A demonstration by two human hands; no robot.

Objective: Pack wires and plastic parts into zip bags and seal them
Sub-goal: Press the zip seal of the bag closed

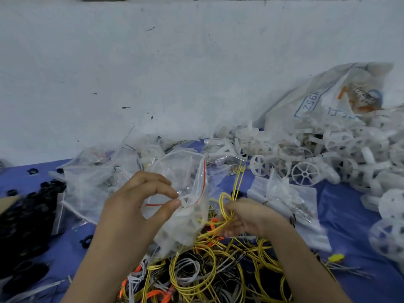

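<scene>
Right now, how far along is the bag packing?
Done: several filled zip bags lie behind the hands. In hand: the left hand pinches an open zip bag already holding white plastic parts; the right hand grips a yellow wire coil beside its mouth, not yet inside. Left: sealing this bag, plus the wire pile and the heap of white wheels.

Open clear zip bag [185, 193], seemingly holding white wheels, beside looped yellow wire [227, 206].
</scene>
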